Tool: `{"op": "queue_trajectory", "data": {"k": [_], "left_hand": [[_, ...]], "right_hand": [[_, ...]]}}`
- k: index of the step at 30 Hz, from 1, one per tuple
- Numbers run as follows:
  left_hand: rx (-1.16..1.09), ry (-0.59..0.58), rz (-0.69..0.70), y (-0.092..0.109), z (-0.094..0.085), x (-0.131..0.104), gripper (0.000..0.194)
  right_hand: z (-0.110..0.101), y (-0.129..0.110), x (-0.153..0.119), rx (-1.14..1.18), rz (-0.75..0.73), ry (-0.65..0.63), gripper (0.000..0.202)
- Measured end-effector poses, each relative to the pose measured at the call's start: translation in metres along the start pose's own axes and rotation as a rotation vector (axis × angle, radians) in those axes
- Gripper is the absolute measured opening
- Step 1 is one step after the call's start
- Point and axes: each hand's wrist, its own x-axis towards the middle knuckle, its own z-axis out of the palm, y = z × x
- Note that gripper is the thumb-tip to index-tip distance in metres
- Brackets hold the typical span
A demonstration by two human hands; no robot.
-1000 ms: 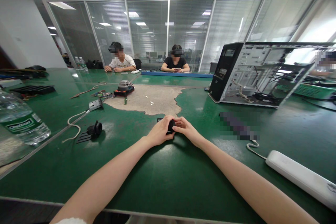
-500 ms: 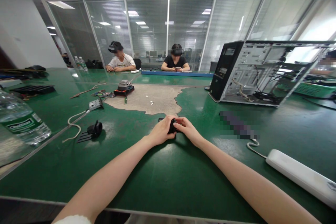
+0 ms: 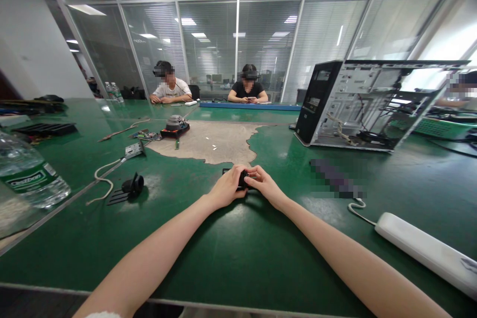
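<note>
A small black plastic part (image 3: pixel 242 179) is held between both hands above the green table, its exact kind hidden by the fingers. My left hand (image 3: pixel 228 186) wraps it from the left, and a black corner of it sticks out beyond the knuckles. From the right, my right hand (image 3: pixel 264 182) grips the same part with bent fingers and thumb. A black plastic piece with a round collar and long prongs (image 3: pixel 130 188) lies on the table to the left of my hands.
An opened computer case (image 3: pixel 322 104) stands at the right, with a blurred-out dark item (image 3: pixel 331 176) and white power strip (image 3: pixel 421 248) nearer. To the left are a water bottle (image 3: pixel 33 179), metal bracket (image 3: pixel 134 149) and heatsink fan (image 3: pixel 176 124). Two people sit opposite.
Both hands keep hold of the black part, with only a slight shift of the right fingers. The whole view has moved very slightly.
</note>
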Motion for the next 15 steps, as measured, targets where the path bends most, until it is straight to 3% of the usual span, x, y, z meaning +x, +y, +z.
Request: {"op": "queue_trajectory", "data": {"k": [5, 12, 15], "left_hand": [[0.012, 0.005, -0.012, 0.0002, 0.0009, 0.0000, 0.060], [-0.001, 0.001, -0.018, 0.0007, 0.0009, -0.0007, 0.063], [-0.005, 0.010, -0.005, 0.0006, 0.0006, -0.0004, 0.062]], "right_hand": [[-0.0011, 0.0054, 0.0036, -0.043, 0.007, 0.040, 0.030], [-0.0037, -0.0004, 0.0010, 0.036, -0.018, -0.095, 0.037], [-0.0029, -0.0020, -0.0003, 0.048, -0.024, -0.078, 0.032]]}}
